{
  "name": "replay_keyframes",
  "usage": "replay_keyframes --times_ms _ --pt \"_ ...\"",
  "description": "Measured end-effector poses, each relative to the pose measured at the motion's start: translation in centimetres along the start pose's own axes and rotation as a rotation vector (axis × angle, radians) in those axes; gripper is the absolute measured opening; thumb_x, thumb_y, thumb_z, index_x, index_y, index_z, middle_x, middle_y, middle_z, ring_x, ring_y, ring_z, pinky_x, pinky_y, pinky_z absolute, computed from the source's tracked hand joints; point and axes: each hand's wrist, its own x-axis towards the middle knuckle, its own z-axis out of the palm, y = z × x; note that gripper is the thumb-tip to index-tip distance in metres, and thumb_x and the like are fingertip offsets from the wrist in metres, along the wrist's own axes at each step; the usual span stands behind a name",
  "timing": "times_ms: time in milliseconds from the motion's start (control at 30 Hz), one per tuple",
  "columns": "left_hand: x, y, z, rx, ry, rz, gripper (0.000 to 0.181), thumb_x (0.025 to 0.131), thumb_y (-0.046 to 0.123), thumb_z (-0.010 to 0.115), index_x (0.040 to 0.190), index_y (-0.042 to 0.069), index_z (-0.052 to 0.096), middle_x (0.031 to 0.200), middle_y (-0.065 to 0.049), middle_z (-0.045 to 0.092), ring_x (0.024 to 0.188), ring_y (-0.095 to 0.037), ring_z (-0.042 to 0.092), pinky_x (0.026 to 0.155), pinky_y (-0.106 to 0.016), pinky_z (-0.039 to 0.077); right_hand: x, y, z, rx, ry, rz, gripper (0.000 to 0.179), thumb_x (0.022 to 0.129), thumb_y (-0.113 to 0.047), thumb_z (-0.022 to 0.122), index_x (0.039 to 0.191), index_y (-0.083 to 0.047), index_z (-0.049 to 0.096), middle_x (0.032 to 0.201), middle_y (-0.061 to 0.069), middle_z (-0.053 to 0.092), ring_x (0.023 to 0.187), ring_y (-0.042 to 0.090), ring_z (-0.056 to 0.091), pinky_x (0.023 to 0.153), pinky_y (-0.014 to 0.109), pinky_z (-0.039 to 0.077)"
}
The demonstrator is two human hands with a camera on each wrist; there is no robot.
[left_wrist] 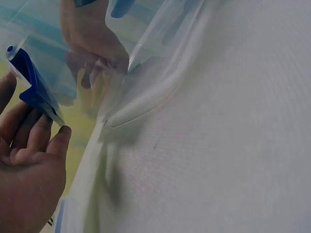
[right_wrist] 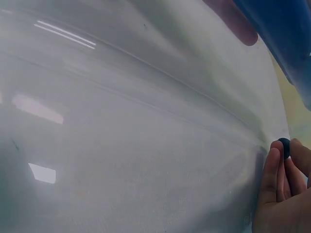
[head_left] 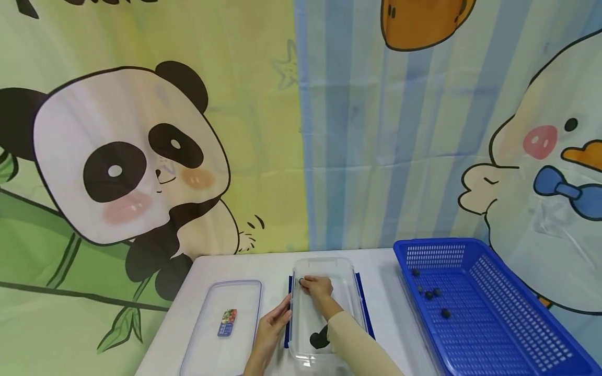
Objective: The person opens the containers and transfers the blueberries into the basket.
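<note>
A clear plastic container (head_left: 305,313) with blue side latches stands in the middle of the white table. Over its far left part, my right hand (head_left: 318,289) pinches a small dark round blueberry (right_wrist: 285,147) between thumb and fingertips. My left hand (head_left: 271,329) is at the container's left side. Up close in the left wrist view, its fingers (left_wrist: 39,131) hold the blue latch (left_wrist: 34,85). A dark rounded shape (head_left: 319,339) shows beside the right sleeve; what it is cannot be told. Several blueberries (head_left: 445,313) lie in the blue basket (head_left: 494,308) on the right.
Left of the container lies a clear lid (head_left: 202,344) with a colourful label (head_left: 227,322). The basket has tall perforated walls and reaches the right edge of view. Behind the table (head_left: 381,292) hangs a printed curtain (head_left: 263,156) with a panda and a duck.
</note>
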Motion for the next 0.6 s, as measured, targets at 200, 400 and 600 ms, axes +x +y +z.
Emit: replay_keyframes --times_ms 200,400,600 --pt "0.0 -0.2 0.0 -0.006 -0.008 0.013 0.047 0.091 0.012 0.058 0.134 -0.001 0.044 0.139 -0.012 0.041 0.123 -0.006 0.041 0.097 -0.015 0.037 -0.4 -0.3 -0.1 -0.022 -0.009 0.001 0.015 0.074 0.001 0.074 0.087 0.007 0.070 0.071 0.014 0.069 0.059 0.016 0.066 0.056 0.025 0.056" --pt "0.0 -0.4 0.1 -0.016 -0.007 0.067 0.047 0.090 0.009 0.059 0.131 -0.008 0.043 0.137 -0.017 0.042 0.120 -0.005 0.045 0.097 -0.018 0.038 -0.9 -1.3 -1.2 -0.021 -0.026 0.017 0.015 0.077 0.000 0.072 0.089 0.008 0.069 0.076 0.015 0.069 0.066 0.021 0.067 0.060 0.028 0.057" --pt "0.1 -0.1 -0.2 -0.011 0.013 0.034 0.048 0.089 0.011 0.061 0.131 -0.004 0.046 0.137 -0.014 0.043 0.119 -0.003 0.046 0.097 -0.017 0.038 -1.5 -3.5 -1.8 0.072 -0.103 0.024 0.020 0.079 0.001 0.069 0.097 0.010 0.067 0.083 0.015 0.069 0.068 0.016 0.067 0.065 0.025 0.057"
